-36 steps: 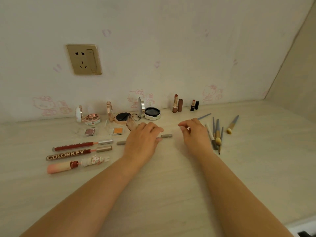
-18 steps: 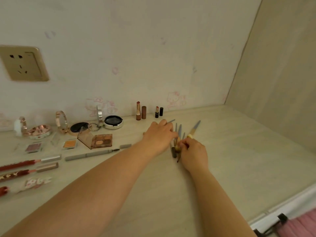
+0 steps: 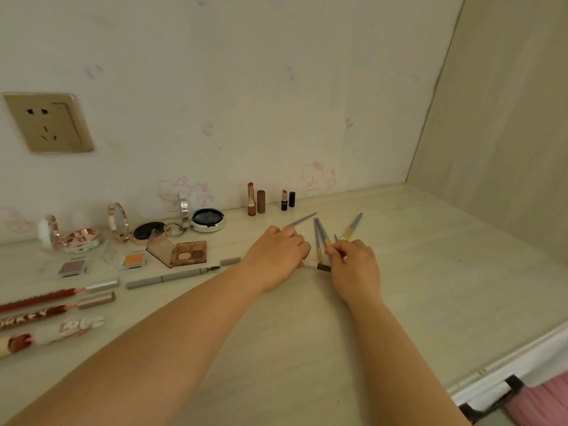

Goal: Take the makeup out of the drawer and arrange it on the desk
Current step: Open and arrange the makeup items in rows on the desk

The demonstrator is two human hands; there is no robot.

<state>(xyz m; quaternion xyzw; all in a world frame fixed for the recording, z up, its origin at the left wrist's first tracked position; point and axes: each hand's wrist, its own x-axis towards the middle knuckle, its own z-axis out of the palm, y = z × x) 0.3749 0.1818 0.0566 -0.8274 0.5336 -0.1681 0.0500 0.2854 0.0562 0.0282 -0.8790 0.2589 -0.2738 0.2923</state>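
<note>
- Head view: your left hand (image 3: 278,255) lies palm down over one end of the makeup brushes (image 3: 319,241) on the surface (image 3: 430,287), fingers loosely curved.
- Your right hand (image 3: 353,265) pinches a brush handle just beside it.
- Lipsticks (image 3: 251,198) stand upright by the wall.

Along the wall at mid-frame stand two uncapped lipsticks (image 3: 251,198), each with its cap beside it, and left of them three open round compacts (image 3: 208,220). At lower left lie three lip glosses (image 3: 58,293), with two small single eyeshadow pans (image 3: 133,260) above them, one four-colour palette (image 3: 188,254) and one grey brow pencil (image 3: 172,277). Makeup brushes (image 3: 321,235) at centre number about five (hands hide some).
</note>
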